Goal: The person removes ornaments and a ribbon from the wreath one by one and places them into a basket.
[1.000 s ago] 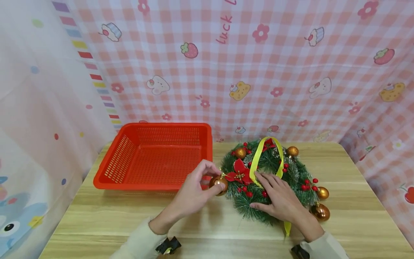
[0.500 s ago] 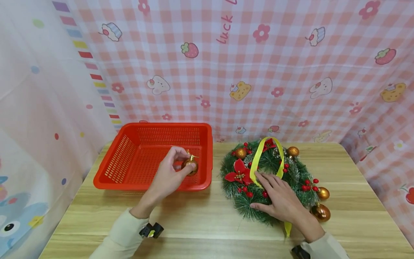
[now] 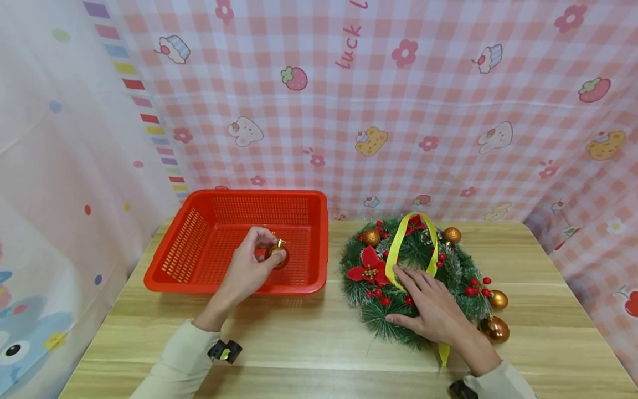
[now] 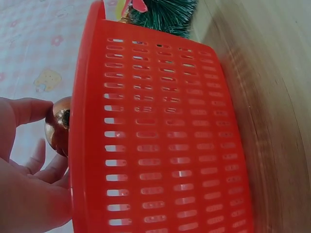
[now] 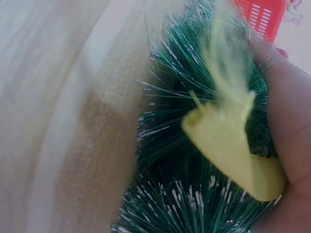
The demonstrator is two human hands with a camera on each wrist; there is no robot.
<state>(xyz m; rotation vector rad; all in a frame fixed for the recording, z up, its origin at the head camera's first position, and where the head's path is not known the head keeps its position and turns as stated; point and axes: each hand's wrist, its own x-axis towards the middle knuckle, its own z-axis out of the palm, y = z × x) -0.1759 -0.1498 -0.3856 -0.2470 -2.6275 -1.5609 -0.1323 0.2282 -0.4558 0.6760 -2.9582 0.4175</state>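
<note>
Basket (image 3: 184, 287), one, red plastic with slotted sides, on a wood-grain table (image 3: 319, 354). Bauble (image 3: 277, 257), one, shiny bronze with gold cap, at the basket's mouth; the left wrist view shows it partly hidden behind the rim, so its exact depth cannot be told. Left hand (image 3: 249, 266), above the basket's near rim, thumb and fingers clamped on that bauble. Wreath (image 3: 386, 318), one, green with frosted tips, lying to the right of the basket, just beside it. Right hand (image 3: 433, 307), to the right of the basket, resting on the wreath; fingers extended and close together, thumb apart, fingertips near a yellow ribbon (image 3: 396, 246) looped over the greenery. Red flower (image 3: 370, 267), on the wreath's side nearest the basket. Red berries (image 3: 477, 286) and two further baubles, one gold (image 3: 499, 300) and one bronze (image 3: 495, 330), at the wreath's edge farthest from the basket. Checked cloth (image 3: 319, 111), pink and white, behind the basket. Pale dotted cloth (image 3: 50, 166), to the left of the basket.
</note>
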